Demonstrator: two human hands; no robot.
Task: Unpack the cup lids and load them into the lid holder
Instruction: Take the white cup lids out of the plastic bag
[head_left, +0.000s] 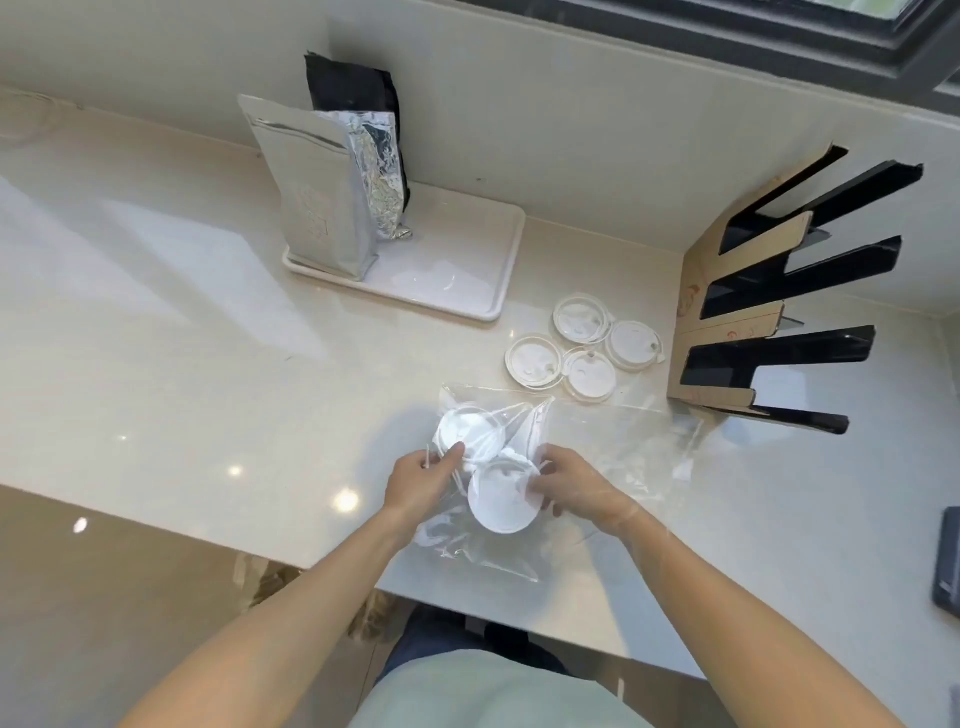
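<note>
A clear plastic bag (524, 415) lies on the white counter near its front edge, with white cup lids inside. My left hand (421, 480) pinches the bag's left side next to one lid (465, 431). My right hand (569, 486) grips the bag over another white lid (501, 501). Several loose lids (584, 353) lie flat on the counter beyond the bag. The lid holder (779, 291), made of cardboard with black slotted arms, stands at the right against the wall; its slots show no lids.
A white tray (467, 260) at the back holds a silver pouch (317, 192), a foil bag and a black bag. A dark object (948, 561) sits at the far right edge. A second clear bag (639, 447) lies flat to the right of my hands.
</note>
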